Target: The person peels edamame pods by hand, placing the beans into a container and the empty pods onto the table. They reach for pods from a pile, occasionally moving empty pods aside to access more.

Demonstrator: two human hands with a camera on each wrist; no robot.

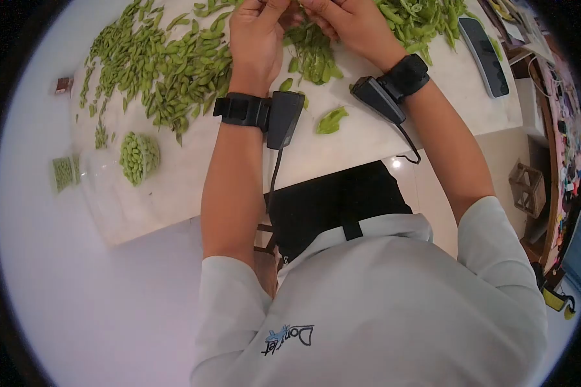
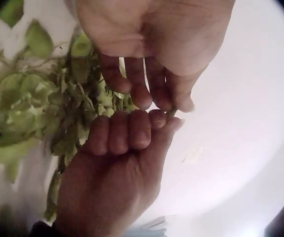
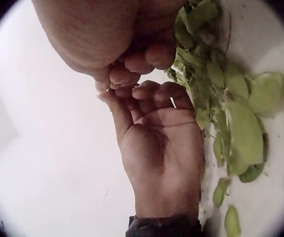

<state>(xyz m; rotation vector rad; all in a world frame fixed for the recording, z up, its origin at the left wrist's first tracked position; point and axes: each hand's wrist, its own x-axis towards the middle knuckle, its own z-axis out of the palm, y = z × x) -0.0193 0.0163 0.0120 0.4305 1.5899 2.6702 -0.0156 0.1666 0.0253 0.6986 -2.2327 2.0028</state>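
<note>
At the top edge of the head view, the left hand [image 1: 257,42] and right hand [image 1: 355,29] meet over the table. Thumb and fingertips of the left hand [image 2: 154,42] pinch a tiny green piece [image 2: 171,113], mostly hidden, against those of the right hand [image 2: 119,173]. The right hand's other fingers are curled in; the left's bend loosely. Beneath and beside both hands lies a heap of green pods and leafy bits [image 1: 313,55]. More pods [image 1: 181,80] spread to the left, and another green pile [image 1: 426,22] is at the right.
A clear container of shelled green beans [image 1: 135,158] stands on the table's left part, with a second container [image 1: 63,174] farther left. Flattened green pods [image 1: 332,120] lie between the forearms. A phone [image 1: 484,57] rests near the right edge.
</note>
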